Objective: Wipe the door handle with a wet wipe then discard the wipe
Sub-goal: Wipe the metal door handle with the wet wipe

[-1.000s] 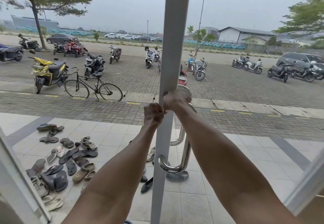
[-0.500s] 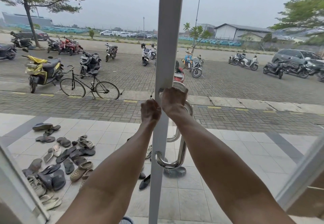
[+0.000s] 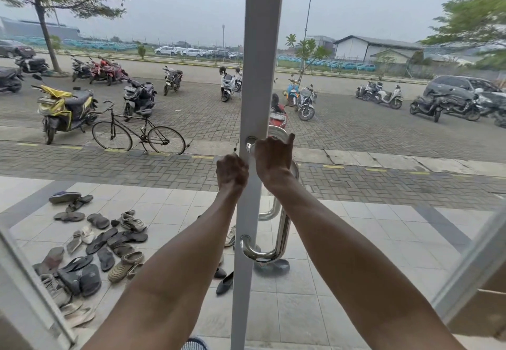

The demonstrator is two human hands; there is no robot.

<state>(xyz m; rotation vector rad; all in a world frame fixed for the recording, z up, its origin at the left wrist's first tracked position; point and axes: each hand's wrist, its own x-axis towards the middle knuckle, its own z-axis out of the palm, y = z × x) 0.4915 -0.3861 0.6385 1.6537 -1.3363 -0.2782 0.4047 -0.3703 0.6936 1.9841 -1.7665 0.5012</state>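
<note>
A chrome D-shaped door handle [image 3: 282, 237] is fixed to the white upright door frame [image 3: 261, 48] of a glass door. My right hand [image 3: 273, 161] is wrapped around the handle's upper bend, just right of the top mount, with one finger sticking up. My left hand [image 3: 232, 171] is a closed fist pressed against the frame's left edge, level with the right wrist. No wet wipe shows; whatever lies inside either palm is hidden. A second chrome handle [image 3: 271, 213] shows through the glass on the outer side.
Outside on the tiled porch lie several sandals and shoes [image 3: 90, 245] at the lower left. A bicycle [image 3: 138, 133] and parked scooters stand on the paving beyond. Slanted white frame bars cross the lower left and lower right corners.
My right hand has shifted slightly along the handle's top bend, which uncovers the top mount, and one finger now sticks up. The left fist stays at the frame's edge.
</note>
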